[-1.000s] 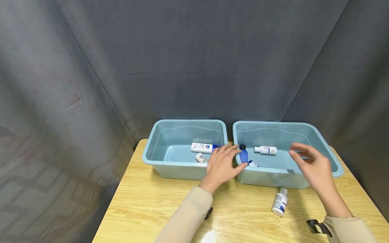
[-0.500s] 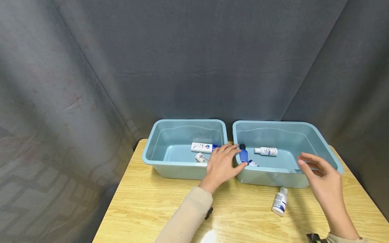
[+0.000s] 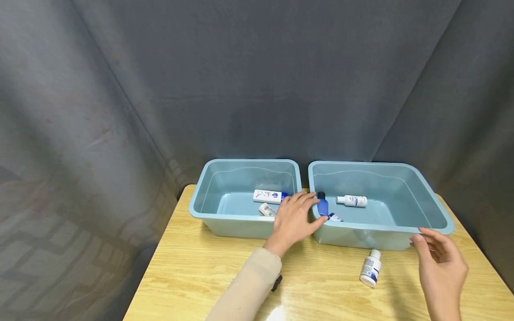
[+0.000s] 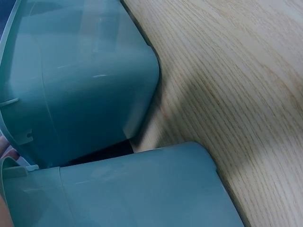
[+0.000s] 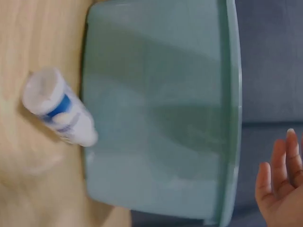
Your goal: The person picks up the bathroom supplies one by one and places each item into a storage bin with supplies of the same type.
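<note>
My left hand (image 3: pixel 295 216) rests over the facing rims of two blue-grey plastic bins, fingers spread and holding nothing. Under and beside it lie a white bottle with a blue cap (image 3: pixel 268 196) and a small white bottle (image 3: pixel 267 209) in the left bin (image 3: pixel 233 227). Inside the right bin (image 3: pixel 377 238) are a blue bottle with a dark cap (image 3: pixel 322 207), a blue-and-white item (image 3: pixel 334 217) partly hidden by the rim, and a white bottle (image 3: pixel 352 201). My right hand (image 3: pixel 441 263) hovers off the right bin's front corner, its fingers loosely bent around nothing.
A white bottle with a blue band (image 3: pixel 370 269) stands on the wooden table (image 3: pixel 321 285) in front of the right bin, close to its wall in the right wrist view. A grey curtain (image 3: pixel 265 89) hangs behind the bins.
My right hand has drawn back from over the right bin, moving right and toward me past its front rim. My left hand and the bottles have stayed put.
</note>
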### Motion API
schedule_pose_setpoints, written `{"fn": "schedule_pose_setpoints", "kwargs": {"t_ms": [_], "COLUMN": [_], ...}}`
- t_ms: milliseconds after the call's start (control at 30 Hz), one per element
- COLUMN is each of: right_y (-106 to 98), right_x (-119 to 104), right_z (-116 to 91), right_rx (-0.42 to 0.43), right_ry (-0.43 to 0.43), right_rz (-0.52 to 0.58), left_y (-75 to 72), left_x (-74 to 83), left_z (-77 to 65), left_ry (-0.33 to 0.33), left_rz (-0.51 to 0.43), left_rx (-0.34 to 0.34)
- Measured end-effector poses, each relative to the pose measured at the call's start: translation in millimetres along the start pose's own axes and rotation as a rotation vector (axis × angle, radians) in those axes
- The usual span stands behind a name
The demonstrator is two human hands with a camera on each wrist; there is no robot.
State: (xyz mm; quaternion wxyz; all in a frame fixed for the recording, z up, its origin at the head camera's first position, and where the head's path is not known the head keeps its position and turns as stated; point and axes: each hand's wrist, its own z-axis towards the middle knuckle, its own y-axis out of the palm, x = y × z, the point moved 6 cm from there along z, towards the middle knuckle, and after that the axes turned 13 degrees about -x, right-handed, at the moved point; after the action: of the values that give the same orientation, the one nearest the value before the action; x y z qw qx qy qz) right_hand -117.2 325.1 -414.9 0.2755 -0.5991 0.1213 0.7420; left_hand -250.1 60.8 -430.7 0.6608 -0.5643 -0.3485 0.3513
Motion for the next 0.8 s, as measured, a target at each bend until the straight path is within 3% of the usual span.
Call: {"fn": "schedule_pose_setpoints", "kwargs": {"t_ms": [133, 267, 367, 567, 800], "right_y": [-4, -5, -5, -3, 0], "right_x": [22, 40, 51, 71, 89], "right_z": [-8, -16, -20, -25, -31], "right_rx": [0.039, 0.038, 0.049, 0.071, 0.059], "right_ry": [0.126, 0.239, 0.280, 0.360, 0.425], "right_rz": [0.085, 0.010, 0.003, 0.092, 0.046], "left_y": [1.5, 0.7, 0.3, 0.3, 0.4], "left_x": [1.0, 1.6, 1.6, 0.7, 0.6], "left_z": [-0.3, -0.1, 0.0, 0.0, -0.1], "left_ry": [0.000, 0.005, 0.002, -0.007, 0.000], "left_rz": [-0.005, -0.011, -0.008, 0.001, 0.002], "left_rx": [0.004, 0.016, 0.013, -0.002, 0.013]}}
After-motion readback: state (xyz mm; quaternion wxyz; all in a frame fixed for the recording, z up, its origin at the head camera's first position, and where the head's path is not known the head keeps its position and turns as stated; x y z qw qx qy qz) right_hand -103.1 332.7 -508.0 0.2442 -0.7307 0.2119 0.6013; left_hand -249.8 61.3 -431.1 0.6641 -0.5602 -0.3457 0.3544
